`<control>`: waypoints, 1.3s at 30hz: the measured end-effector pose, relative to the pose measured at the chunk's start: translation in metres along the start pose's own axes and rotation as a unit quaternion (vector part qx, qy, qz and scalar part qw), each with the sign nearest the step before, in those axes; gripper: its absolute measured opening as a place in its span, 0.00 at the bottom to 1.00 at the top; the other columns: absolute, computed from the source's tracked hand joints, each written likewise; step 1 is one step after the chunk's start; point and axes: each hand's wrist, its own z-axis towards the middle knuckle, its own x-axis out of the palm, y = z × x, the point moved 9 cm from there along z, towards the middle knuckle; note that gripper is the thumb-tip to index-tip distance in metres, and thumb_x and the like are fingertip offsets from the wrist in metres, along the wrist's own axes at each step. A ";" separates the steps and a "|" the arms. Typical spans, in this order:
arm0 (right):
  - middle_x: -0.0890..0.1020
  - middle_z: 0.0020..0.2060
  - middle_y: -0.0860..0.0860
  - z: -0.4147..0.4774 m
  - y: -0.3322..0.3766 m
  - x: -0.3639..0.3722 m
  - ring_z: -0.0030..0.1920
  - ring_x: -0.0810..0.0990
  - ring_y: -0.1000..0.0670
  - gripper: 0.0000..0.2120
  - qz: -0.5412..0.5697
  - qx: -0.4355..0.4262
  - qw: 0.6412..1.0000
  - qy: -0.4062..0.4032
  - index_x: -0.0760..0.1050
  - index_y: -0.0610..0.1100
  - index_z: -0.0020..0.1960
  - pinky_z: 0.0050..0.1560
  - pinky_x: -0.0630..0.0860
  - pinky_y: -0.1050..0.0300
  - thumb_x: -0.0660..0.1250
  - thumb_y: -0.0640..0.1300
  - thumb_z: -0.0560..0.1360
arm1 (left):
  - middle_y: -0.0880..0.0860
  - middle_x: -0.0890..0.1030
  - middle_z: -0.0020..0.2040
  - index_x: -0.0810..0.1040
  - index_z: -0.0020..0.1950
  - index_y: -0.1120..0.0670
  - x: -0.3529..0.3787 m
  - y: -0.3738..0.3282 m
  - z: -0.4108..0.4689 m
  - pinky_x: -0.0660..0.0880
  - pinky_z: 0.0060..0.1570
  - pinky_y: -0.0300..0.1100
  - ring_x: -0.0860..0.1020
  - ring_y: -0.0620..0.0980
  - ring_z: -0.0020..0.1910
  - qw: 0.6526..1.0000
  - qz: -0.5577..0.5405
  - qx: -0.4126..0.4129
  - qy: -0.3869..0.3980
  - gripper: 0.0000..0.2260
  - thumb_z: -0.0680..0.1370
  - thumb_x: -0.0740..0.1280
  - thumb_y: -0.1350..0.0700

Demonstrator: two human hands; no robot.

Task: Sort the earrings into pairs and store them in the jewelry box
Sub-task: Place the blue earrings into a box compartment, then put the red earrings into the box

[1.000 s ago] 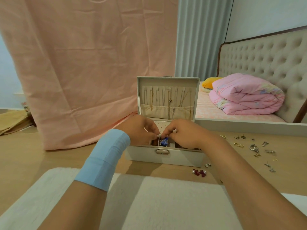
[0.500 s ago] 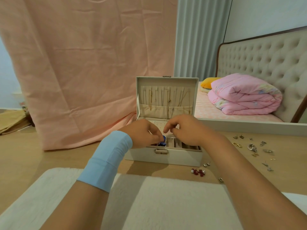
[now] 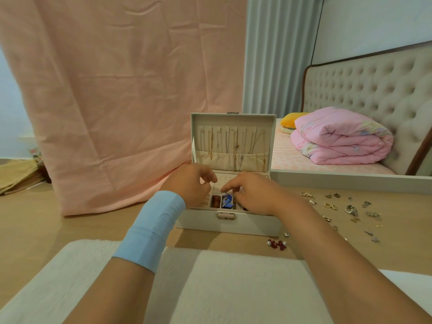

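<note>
A white jewelry box (image 3: 226, 222) stands open on the wooden floor, with necklaces hanging inside its raised lid (image 3: 232, 146). A pair of blue earrings (image 3: 227, 201) lies in one front compartment, and a reddish-brown item (image 3: 215, 201) lies in the one to its left. My left hand (image 3: 190, 183), with a blue wrist wrap, hovers over the box's left side, fingers loosely curled and holding nothing visible. Over the right side is my right hand (image 3: 253, 195), its fingers reaching toward the perforated panel. Several loose gold and silver earrings (image 3: 349, 209) lie on the floor to the right. A red-bow pearl pair (image 3: 277, 243) lies near the box's front corner.
A white fluffy rug (image 3: 210, 288) lies under my forearms. A pink sheet (image 3: 117, 101) hangs behind the box. A bed with a folded pink duvet (image 3: 341, 139) stands at the right. Yellow cloth (image 3: 16, 175) lies at the far left.
The blue earrings, pinched between my fingers before, now lie in the compartment. Both hands have lifted and drawn slightly apart over the box.
</note>
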 end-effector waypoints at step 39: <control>0.81 0.40 0.61 -0.107 -0.060 -0.011 0.42 0.78 0.58 0.12 -0.127 0.068 0.987 0.069 0.84 0.63 0.52 0.42 0.76 0.58 0.75 0.53 0.69 | 0.45 0.83 0.48 0.83 0.55 0.40 0.114 -0.114 -0.056 0.80 0.51 0.46 0.80 0.50 0.46 0.933 0.182 0.158 0.266 0.10 0.77 0.66 0.44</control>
